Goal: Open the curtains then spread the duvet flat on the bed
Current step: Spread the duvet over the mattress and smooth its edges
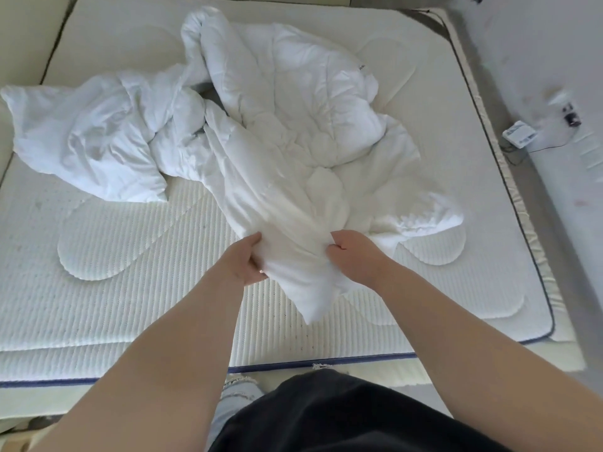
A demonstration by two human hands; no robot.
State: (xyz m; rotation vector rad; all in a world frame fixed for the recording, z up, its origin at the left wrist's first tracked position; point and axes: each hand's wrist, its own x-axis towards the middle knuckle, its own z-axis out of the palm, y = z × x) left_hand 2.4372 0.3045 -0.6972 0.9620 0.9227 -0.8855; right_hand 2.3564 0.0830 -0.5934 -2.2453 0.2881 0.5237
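Observation:
A white duvet [287,119] lies crumpled in a heap across the middle and left of the bare ribbed mattress [114,305]. One corner of it reaches toward the near edge of the bed. My left hand [243,261] grips the left side of that corner, and my right hand [354,256] pinches its right side. Both hands hold the fabric slightly above the mattress. No curtains are in view.
The mattress has a blue piped edge [319,362] right in front of my legs. To the right of the bed, a small white device with a cable [520,135] lies on the pale floor. A cream headboard or wall [23,37] borders the far left.

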